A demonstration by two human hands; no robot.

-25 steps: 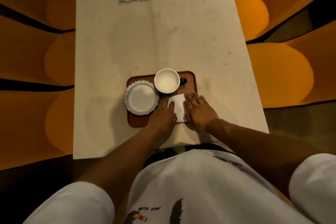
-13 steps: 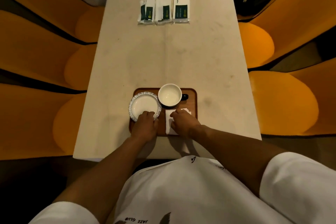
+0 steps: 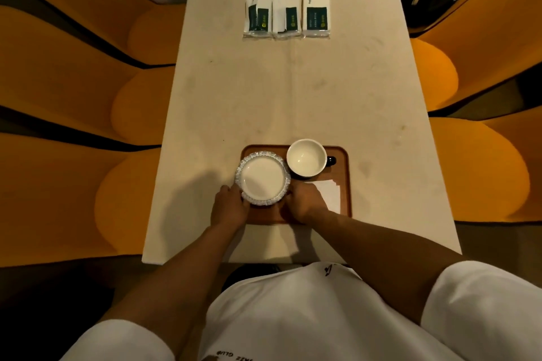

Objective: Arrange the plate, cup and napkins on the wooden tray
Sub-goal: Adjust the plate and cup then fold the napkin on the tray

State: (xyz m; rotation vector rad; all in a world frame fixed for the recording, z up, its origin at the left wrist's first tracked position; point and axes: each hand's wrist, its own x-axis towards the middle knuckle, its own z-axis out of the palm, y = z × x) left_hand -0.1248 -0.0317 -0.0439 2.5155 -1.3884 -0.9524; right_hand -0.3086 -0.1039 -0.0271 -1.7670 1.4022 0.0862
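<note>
Low in the frame's centre, left hand (image 3: 230,208) and right hand (image 3: 303,202) grasp the plate (image 3: 262,178) by opposite rims, apparently to square it on the tray (image 3: 343,182) beside the cup (image 3: 306,158) and napkin (image 3: 330,193).

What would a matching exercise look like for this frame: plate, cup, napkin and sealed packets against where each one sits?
Things:
1. plate
2. cup
3. napkin
4. sealed packets

Places:
A. far end of the table, in a row
B. tray, near right corner, lying flat
C. tray's left side, between both hands
D. tray's far edge, dark handle pointing right

Pairs: 1-C, 2-D, 3-B, 4-A
</note>
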